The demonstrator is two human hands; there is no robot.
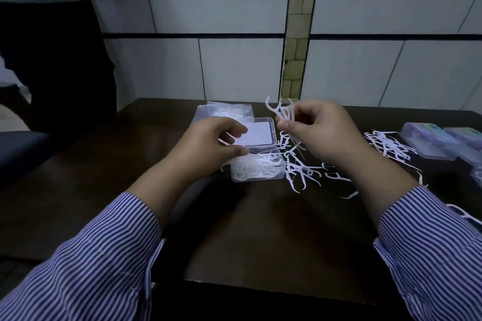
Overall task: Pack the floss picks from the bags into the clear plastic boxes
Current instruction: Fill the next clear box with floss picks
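White floss picks (302,171): scattered loose on the dark bench (234,229) just right of the open box, with a second heap (388,146) farther right.
Open box (257,169): clear plastic, lid (260,133) raised, already well filled with picks.
Right hand (320,135): lifted above the bench, fingers closed round a bunch (283,112) of picks.
Left hand (219,138): curled at the box's rim, apparently pinching a single pick (263,153) that lies across it.
Bag (227,109): behind the box, picks inside.
Closed boxes (430,141): far right.
Step in hand: filling this box, it seems.
Next move: the bunch needs squaring up and laying flat, low enough for the lid to close.
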